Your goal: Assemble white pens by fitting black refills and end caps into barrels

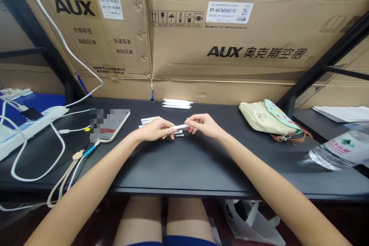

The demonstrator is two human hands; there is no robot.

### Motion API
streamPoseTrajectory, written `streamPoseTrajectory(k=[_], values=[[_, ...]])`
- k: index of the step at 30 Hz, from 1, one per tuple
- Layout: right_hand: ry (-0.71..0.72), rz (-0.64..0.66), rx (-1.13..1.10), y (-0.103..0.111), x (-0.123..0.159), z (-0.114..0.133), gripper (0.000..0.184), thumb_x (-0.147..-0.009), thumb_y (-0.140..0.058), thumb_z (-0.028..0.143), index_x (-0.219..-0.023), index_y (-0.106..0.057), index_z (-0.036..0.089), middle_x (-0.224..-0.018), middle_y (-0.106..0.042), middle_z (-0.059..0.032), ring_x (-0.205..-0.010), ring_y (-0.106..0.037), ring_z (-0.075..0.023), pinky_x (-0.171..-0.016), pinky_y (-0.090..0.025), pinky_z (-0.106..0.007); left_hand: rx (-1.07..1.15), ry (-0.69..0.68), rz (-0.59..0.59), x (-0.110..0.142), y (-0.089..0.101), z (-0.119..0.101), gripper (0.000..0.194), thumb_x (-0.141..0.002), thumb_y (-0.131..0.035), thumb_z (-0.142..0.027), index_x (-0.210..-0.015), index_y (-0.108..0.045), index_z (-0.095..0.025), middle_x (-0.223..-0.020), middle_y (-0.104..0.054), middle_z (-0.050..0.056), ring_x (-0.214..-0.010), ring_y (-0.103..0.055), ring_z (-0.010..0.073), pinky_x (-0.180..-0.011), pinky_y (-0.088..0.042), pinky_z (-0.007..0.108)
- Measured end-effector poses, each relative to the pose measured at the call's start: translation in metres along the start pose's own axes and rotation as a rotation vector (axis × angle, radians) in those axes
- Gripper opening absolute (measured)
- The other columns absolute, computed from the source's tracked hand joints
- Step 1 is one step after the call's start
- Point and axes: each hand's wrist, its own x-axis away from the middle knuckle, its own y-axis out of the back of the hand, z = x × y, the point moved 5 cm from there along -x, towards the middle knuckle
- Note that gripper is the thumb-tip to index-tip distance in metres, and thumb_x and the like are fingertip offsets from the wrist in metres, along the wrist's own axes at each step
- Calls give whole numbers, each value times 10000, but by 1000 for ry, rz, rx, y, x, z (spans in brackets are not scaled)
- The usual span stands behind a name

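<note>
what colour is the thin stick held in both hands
The thin stick is white, best seen in the head view.

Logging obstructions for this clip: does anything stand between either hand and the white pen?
Nothing visible: the left hand and right hand both hold the white pen. Small white parts lie on the table below it.

Behind the black table's (184,169) far edge stood large cardboard boxes (178,42). Black metal braces (319,71) slanted near its far corners, and below its near edge the floor (103,219) was dark.
</note>
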Motion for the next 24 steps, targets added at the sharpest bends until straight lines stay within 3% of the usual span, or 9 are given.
streamPoseTrajectory(k=[2, 6, 11, 14, 18, 24], values=[[-7, 18, -9, 0, 0, 0, 298, -685, -685, 420, -748, -683, 130, -687, -684, -60, -605, -615, -143, -590, -507, -282, -3, 1, 8, 0, -1, 0, 487, -858, -420, -533, -765, -681, -133, -512, -484, -14, -470, -399, 82, -463, -277, 193], [33, -8, -20, 2, 0, 2, 317, -582, -776, 343, -822, -707, 149, -853, -709, -70, -776, -645, -172, -733, -516, -296, 5, 1, -2, 1, 1, 3, 491, -858, -424, -536, -771, -688, -131, -498, -479, -17, -461, -409, 79, -458, -289, 188], [-40, -41, -81, 5, -1, -3, 279, -637, -742, 386, -733, -696, 128, -706, -692, -60, -592, -600, -124, -611, -509, -271, 107, 31, 44, -1, -4, 6, 518, -863, -412, -549, -832, -688, -111, -584, -599, 30, -477, -492, 90, -472, -366, 194], [-6, -41, -196, 5, -2, -2, 271, -585, -788, 304, -774, -684, 141, -779, -700, -53, -655, -609, -122, -643, -498, -260, 279, 27, 70, -3, -8, 6, 493, -852, -456, -538, -955, -667, -105, -882, -693, 124, -664, -628, 143, -596, -472, 236], [7, -36, -380, 3, -3, -1, 293, -578, -796, 249, -829, -668, 168, -847, -700, -39, -708, -609, -113, -678, -488, -257, 608, 45, 127, -3, -11, 5, 488, -858, -518, -454, -1240, -523, -150, -1192, -608, 174, -929, -658, 219, -793, -492, 325], [59, -22, -441, 2, -1, 2, 246, -593, -788, 216, -813, -680, 200, -892, -693, -20, -728, -600, -101, -694, -490, -245, 887, 105, 142, 1, -8, 7, 488, -849, -576, -314, -1292, -468, -137, -1188, -610, 186, -924, -662, 203, -811, -476, 290]])
